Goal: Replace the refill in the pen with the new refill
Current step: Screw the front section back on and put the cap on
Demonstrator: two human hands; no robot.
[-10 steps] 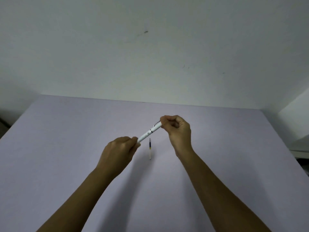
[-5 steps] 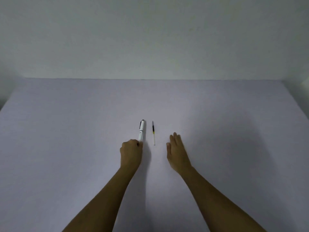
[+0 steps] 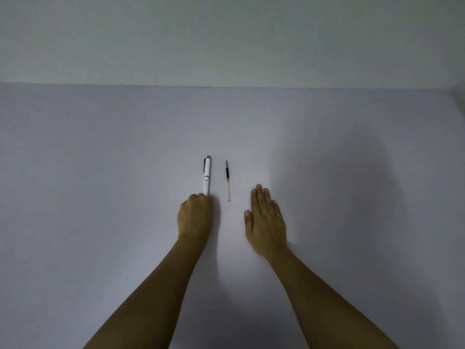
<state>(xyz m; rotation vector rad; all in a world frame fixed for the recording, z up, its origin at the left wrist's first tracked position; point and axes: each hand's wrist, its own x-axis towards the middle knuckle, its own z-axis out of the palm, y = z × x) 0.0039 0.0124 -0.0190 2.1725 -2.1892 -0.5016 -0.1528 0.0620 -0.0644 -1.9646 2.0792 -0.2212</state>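
In the head view, the white pen point(image 3: 207, 175) lies flat on the pale table point(image 3: 100, 172), capped end away; the left hand point(image 3: 195, 217) is curled in a closed grip on its near end; the refill point(image 3: 228, 180) lies just beside it, parallel, untouched; the right hand point(image 3: 265, 222) rests flat, fingers spread straight, holding nothing.

Dim, even light, no glare

Soft shadows fall right of each forearm on the table point(image 3: 100, 172) (light seemingly from the left); corners darken, the far edge bows slightly, and fine detail looks soft.
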